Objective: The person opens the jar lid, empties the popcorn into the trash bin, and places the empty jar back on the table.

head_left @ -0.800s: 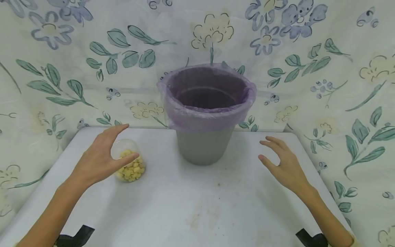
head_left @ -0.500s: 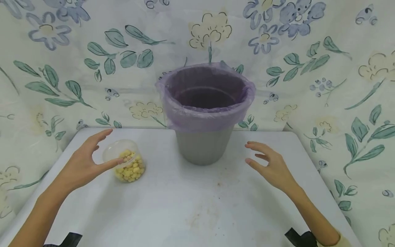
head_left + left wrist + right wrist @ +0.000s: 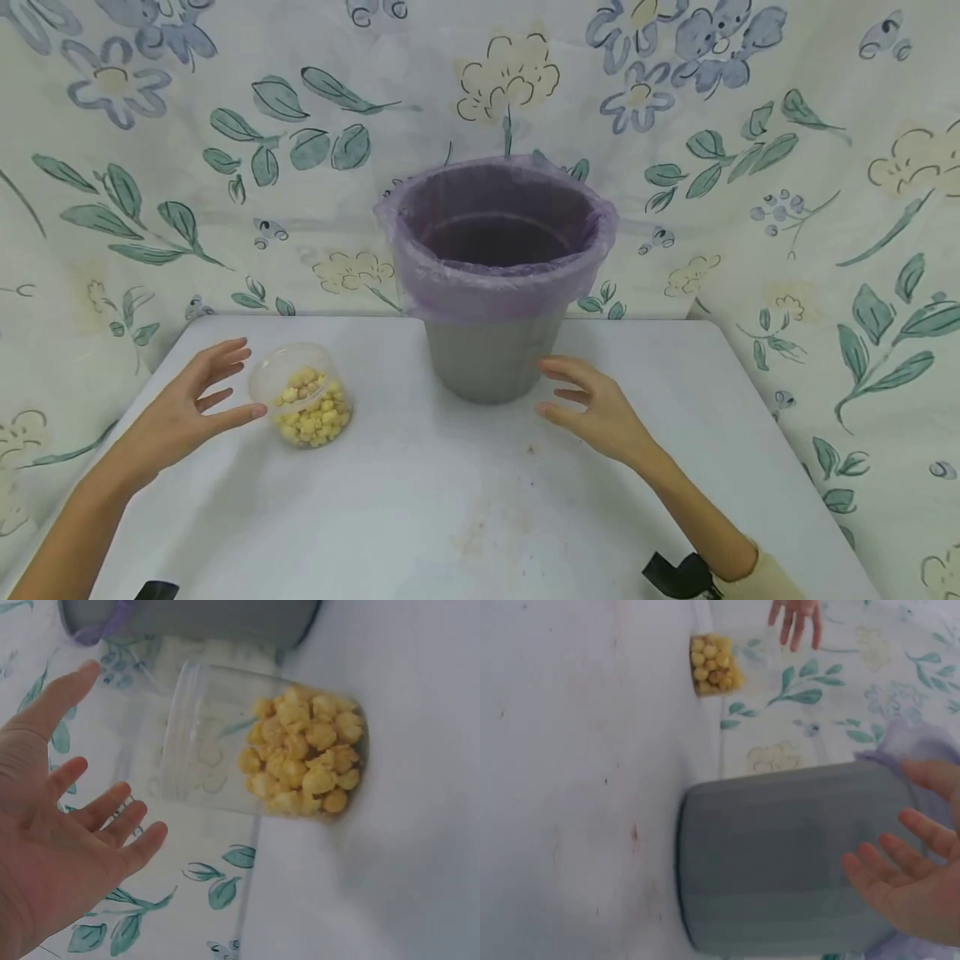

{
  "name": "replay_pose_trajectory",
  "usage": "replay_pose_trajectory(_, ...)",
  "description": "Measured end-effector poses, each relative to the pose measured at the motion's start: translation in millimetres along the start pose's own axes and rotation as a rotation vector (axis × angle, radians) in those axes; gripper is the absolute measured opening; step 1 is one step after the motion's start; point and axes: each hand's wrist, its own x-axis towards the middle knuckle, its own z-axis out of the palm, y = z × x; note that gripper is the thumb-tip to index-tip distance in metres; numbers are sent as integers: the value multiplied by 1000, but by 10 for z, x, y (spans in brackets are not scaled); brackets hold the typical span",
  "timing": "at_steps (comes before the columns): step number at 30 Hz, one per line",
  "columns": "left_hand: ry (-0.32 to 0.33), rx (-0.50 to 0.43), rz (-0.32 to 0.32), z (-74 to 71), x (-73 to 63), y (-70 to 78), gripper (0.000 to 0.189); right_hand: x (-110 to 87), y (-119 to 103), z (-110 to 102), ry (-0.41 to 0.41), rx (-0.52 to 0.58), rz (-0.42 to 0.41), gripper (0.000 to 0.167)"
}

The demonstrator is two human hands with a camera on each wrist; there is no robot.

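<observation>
A clear plastic jar [image 3: 313, 414], partly filled with yellow popcorn [image 3: 307, 754], stands on the left part of the table. My left hand [image 3: 187, 406] hovers just left of it, fingers spread and loosely bent, holding nothing. In the left wrist view a gap shows between that hand [image 3: 64, 832] and the jar's rim. A grey bin [image 3: 491, 354], lined with a purple plastic bag [image 3: 495, 292], stands at the table's back middle. My right hand [image 3: 596, 408] is in front of the bin's lower right side, fingers relaxed and apart, with nothing in it.
The white table [image 3: 420, 517] has small brownish smudges near its middle. A floral-patterned cloth [image 3: 300, 192] hangs behind the table and along both sides. A black wrist mount [image 3: 678, 575] sits on the right forearm.
My left hand has moved left and lower, away from in front of the jar, uncovering it. My right hand has moved left toward the bin. Jar and bin have stayed put.
</observation>
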Motion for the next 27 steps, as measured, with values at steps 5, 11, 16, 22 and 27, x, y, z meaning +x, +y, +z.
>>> replay_pose_trajectory(5, -29, -68, -44, -25, -12, -130, 87, 108, -36, 183, -40, 56, -8, 56)
replay_pose_trajectory(11, -50, -100, -99, -42, -46, -245, 86, 242, -54, 455, -112, 72, -37, 55)
replay_pose_trajectory(16, -70, -155, -172, -38, -56, -343, 87, 373, -46, 714, -172, 81, -31, 53)
replay_pose_trajectory(22, -102, -196, -192, -8, -38, -442, 88, 518, -26, 939, -194, 130, -3, 53)
replay_pose_trajectory(27, -121, -224, -215, 15, -22, -505, 90, 619, 5, 1101, -200, 139, 53, 54)
